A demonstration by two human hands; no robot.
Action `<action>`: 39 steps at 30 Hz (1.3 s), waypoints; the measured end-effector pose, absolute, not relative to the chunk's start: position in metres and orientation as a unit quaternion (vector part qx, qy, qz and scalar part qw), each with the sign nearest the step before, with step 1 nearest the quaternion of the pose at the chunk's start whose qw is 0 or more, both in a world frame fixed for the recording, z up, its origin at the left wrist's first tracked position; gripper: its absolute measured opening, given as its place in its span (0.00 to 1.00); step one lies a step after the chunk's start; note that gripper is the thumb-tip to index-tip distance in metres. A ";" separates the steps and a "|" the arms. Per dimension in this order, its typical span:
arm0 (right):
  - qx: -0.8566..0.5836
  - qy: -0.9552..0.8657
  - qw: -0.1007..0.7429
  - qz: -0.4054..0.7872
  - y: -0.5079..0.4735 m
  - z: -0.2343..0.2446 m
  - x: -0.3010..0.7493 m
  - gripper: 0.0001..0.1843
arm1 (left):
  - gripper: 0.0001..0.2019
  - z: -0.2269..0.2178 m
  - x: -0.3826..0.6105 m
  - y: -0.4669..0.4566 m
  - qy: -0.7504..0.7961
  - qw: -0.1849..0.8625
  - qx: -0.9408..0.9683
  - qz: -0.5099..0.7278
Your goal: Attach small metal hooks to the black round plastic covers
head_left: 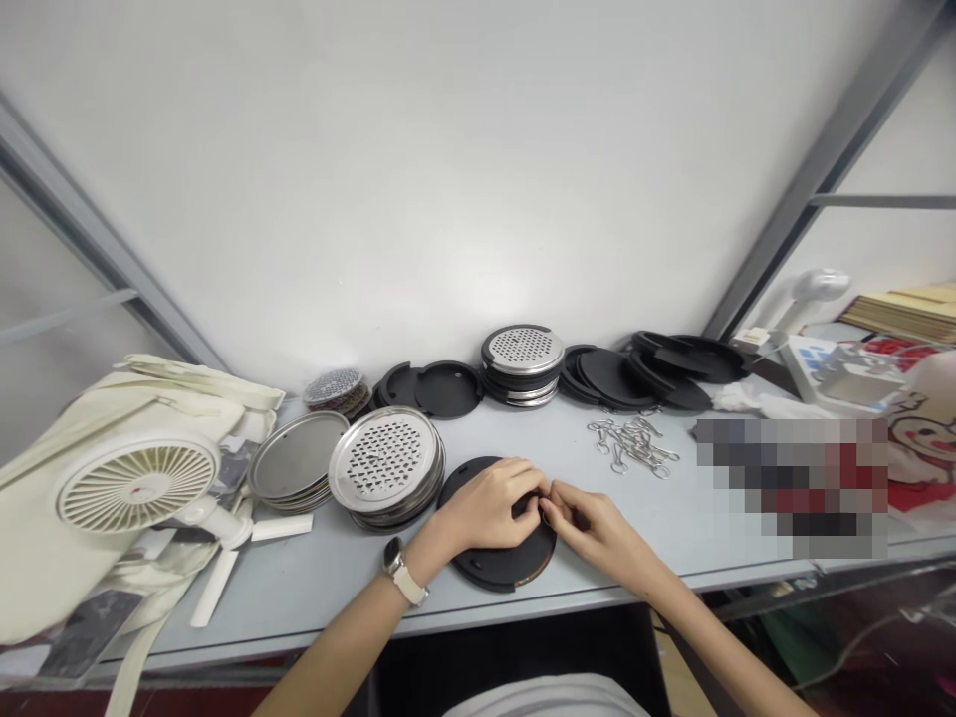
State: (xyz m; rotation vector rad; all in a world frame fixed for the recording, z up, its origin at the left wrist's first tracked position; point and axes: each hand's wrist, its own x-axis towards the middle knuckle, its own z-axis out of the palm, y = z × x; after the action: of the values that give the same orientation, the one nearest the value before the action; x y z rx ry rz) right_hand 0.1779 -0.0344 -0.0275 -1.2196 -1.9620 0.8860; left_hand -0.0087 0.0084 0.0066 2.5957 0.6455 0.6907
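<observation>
A black round disc (499, 563) lies flat near the front edge of the grey table (314, 583). My left hand (489, 503) rests on top of it with the fingers curled down onto its surface. My right hand (590, 523) meets it at the disc's right rim, fingertips pinched together; whatever small part sits between them is hidden. A watch with a pale strap is on my left wrist. A pile of small metal clips (633, 444) lies just beyond my right hand.
Left of the disc stand stacks of perforated steel plates (386, 466) and plain steel trays (297, 458). Along the wall are more black discs (448, 386), a steel-topped stack (523, 363) and further black discs (657, 370). A white fan (138, 483) on a cream bag sits far left.
</observation>
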 end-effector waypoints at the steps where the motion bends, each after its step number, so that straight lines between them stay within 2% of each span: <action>1: -0.466 -0.750 0.328 0.337 -0.035 -0.027 0.178 0.19 | 0.07 0.007 -0.008 0.008 0.230 0.189 0.923 0.244; 5: -0.470 -0.751 0.332 0.324 -0.035 -0.027 0.178 0.18 | 0.05 0.009 -0.007 0.006 0.237 0.152 0.929 0.238; 9: -0.469 -0.754 0.341 0.309 -0.035 -0.027 0.178 0.18 | 0.09 0.010 -0.006 0.006 0.244 0.114 0.935 0.230; 32: -0.472 -0.754 0.348 0.295 -0.034 -0.030 0.178 0.18 | 0.12 0.010 -0.008 0.007 0.236 0.255 0.906 0.243; 39: -0.471 -0.755 0.344 0.298 -0.034 -0.029 0.179 0.18 | 0.12 0.010 -0.009 0.008 0.233 0.262 0.905 0.239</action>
State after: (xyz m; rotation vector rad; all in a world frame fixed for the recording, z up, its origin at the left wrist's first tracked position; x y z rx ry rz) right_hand 0.1790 -0.0344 -0.0294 -1.2242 -1.9620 0.7738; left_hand -0.0091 0.0081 0.0100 2.4504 0.6311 0.6471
